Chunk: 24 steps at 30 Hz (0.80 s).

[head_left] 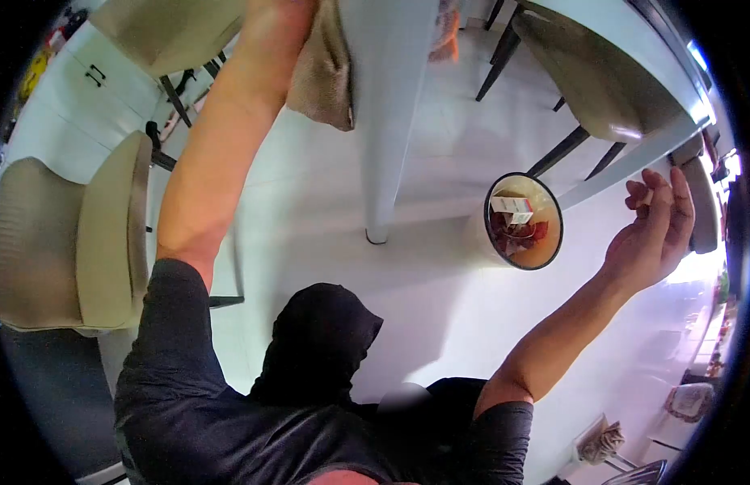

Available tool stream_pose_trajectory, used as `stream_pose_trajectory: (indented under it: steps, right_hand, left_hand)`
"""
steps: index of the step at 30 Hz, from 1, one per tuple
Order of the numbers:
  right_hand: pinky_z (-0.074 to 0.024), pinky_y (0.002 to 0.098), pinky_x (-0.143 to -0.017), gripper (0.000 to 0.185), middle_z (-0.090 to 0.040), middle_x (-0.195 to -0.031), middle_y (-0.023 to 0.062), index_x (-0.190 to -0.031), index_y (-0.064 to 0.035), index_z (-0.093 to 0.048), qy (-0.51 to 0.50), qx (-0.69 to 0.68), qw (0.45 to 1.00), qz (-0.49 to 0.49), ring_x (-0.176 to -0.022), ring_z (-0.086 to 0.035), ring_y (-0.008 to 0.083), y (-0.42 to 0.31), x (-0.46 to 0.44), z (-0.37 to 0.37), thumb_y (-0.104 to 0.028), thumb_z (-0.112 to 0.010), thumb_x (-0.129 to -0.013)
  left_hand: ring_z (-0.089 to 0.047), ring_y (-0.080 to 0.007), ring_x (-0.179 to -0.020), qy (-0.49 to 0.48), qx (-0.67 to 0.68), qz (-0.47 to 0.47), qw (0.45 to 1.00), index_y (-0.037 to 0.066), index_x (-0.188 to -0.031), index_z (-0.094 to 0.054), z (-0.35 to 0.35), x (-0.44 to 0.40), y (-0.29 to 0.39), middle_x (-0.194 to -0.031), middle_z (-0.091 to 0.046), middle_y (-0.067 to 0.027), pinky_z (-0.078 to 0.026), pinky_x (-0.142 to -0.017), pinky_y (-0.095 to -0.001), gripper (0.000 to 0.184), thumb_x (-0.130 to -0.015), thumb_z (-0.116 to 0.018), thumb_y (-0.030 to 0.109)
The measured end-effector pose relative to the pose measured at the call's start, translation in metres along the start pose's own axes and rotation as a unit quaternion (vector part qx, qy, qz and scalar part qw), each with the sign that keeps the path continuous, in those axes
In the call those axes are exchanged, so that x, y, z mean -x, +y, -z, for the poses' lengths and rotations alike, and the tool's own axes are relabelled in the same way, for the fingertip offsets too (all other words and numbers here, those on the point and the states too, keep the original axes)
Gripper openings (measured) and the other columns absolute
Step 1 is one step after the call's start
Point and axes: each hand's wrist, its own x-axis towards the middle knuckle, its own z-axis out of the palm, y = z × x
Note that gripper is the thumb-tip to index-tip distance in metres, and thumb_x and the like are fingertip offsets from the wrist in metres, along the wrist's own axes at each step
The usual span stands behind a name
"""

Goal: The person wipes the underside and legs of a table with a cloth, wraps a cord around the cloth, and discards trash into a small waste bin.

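My left arm [221, 145] reaches up past the top edge of the view, so its hand and fingers are out of sight. Beside that wrist hangs a brown-grey cloth [322, 77], close to a pale table leg [387, 145]; what holds the cloth is hidden. On the right, my right hand [654, 226] is held out in the air, its fingers loosely bent and partly apart, with nothing visible in them. It is nearest to the table's edge and a dark seat behind it.
A round bin [492, 246] with a dark rim stands on the white floor, holding a small white box [512, 208] and red scraps. Upholstered chairs stand at left [112, 234] and upper right [593, 81]. White cabinets [92, 89] line the upper left.
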Motion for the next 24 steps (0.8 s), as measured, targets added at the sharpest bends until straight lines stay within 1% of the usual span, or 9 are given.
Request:
stream_pose_trajectory:
  steps: [4,7,12,13,15,16,18,22,24]
  right_hand:
    - [-0.0492,0.0285,-0.07,0.025,-0.07,-0.099,0.0177,-0.117,0.0034,-0.062,0.018,0.045,0.999,0.015,-0.081,-0.067,0.0205,0.01,-0.017,0.011,-0.01,-0.057,-0.096]
    - [-0.0523,0.0294,-0.076,0.024,-0.07,-0.104,0.019,-0.114,0.0015,-0.066,-0.009,0.014,0.997,0.075,-0.092,-0.069,0.0251,0.025,-0.027,0.032,-0.011,-0.055,-0.097]
    - [-0.057,0.0368,-0.066,0.038,-0.06,-0.105,0.0219,-0.109,0.0093,-0.058,-0.05,0.192,0.977,0.083,-0.083,-0.069,0.0288,-0.042,-0.007,0.015,-0.019,-0.052,-0.085]
    - [-0.0559,0.0344,-0.064,0.034,-0.061,-0.1,0.0201,-0.105,0.0092,-0.059,-0.001,0.128,0.981,-0.149,-0.078,-0.069,0.0278,-0.072,-0.022,0.005,-0.017,-0.051,-0.085]
    - [-0.0549,0.0322,-0.061,0.031,-0.062,-0.095,0.0181,-0.101,0.0091,-0.06,-0.047,0.194,0.98,-0.004,-0.073,-0.068,0.0265,-0.035,-0.013,0.018,-0.014,-0.047,-0.084]
    - [-0.0543,0.0311,-0.06,0.03,-0.063,-0.092,0.017,-0.099,0.0091,-0.061,-0.061,0.224,0.97,0.07,-0.071,-0.068,0.0259,-0.022,-0.007,0.019,-0.012,-0.046,-0.084]
    - [-0.0543,0.0315,-0.059,0.032,-0.062,-0.09,0.0179,-0.098,0.0097,-0.06,-0.086,0.236,0.966,0.055,-0.071,-0.067,0.0252,-0.021,-0.009,0.024,-0.014,-0.044,-0.083]
    - [-0.055,0.0329,-0.058,0.035,-0.062,-0.088,0.0191,-0.098,0.0103,-0.06,-0.058,-0.008,0.986,-0.158,-0.071,-0.066,0.0265,-0.056,0.002,0.011,-0.018,-0.046,-0.083]
    - [-0.0558,0.0323,-0.058,0.037,-0.062,-0.088,0.02,-0.101,0.011,-0.059,-0.155,0.247,0.952,0.09,-0.072,-0.065,0.028,-0.028,-0.002,0.014,-0.02,-0.051,-0.081]
  left_hand:
    - [-0.062,-0.0207,-0.095,0.079,-0.049,-0.148,0.985,0.003,-0.111,-0.061,0.028,-0.003,-0.032,-0.103,-0.066,-0.0099,-0.049,-0.086,-0.0354,0.045,-0.099,-0.036,0.039]
    - [-0.062,-0.021,-0.094,0.135,-0.102,-0.193,0.967,0.003,-0.108,-0.061,0.059,0.013,-0.12,-0.1,-0.066,-0.0103,-0.05,-0.086,-0.0357,0.044,-0.098,-0.036,0.038]
    - [-0.059,-0.0216,-0.102,-0.016,0.083,-0.018,0.996,0.004,-0.112,-0.057,0.124,0.069,-0.312,-0.105,-0.062,-0.0084,-0.049,-0.084,-0.0362,0.041,-0.097,-0.038,0.037]
    - [-0.059,-0.0216,-0.102,-0.015,0.082,-0.012,0.996,0.004,-0.112,-0.057,0.152,0.078,-0.342,-0.105,-0.062,-0.0084,-0.049,-0.084,-0.0362,0.041,-0.097,-0.038,0.037]
    - [-0.058,-0.0225,-0.099,0.189,0.16,0.026,0.968,0.008,-0.108,-0.054,0.167,0.083,-0.41,-0.108,-0.059,-0.0061,-0.048,-0.082,-0.0364,0.035,-0.095,-0.04,0.036]
    - [-0.058,-0.0225,-0.099,0.19,0.158,0.025,0.969,0.008,-0.108,-0.054,0.165,0.081,-0.402,-0.108,-0.059,-0.0061,-0.048,-0.082,-0.0364,0.035,-0.095,-0.04,0.036]
    - [-0.055,-0.0214,-0.102,0.413,0.196,0.116,0.882,0.011,-0.108,-0.053,0.158,0.081,-0.427,-0.111,-0.057,-0.0045,-0.048,-0.083,-0.0373,0.029,-0.095,-0.039,0.034]
    - [-0.055,-0.0274,-0.101,0.406,0.161,0.129,0.89,0.007,-0.121,-0.049,0.163,0.095,-0.434,-0.114,-0.054,-0.0095,-0.046,-0.092,-0.0455,0.038,-0.098,-0.043,0.036]
    - [-0.055,-0.0332,-0.106,0.341,0.184,0.176,0.905,0.0,-0.132,-0.042,0.158,0.095,-0.432,-0.124,-0.051,-0.0143,-0.046,-0.096,-0.0499,0.044,-0.1,-0.036,0.029]
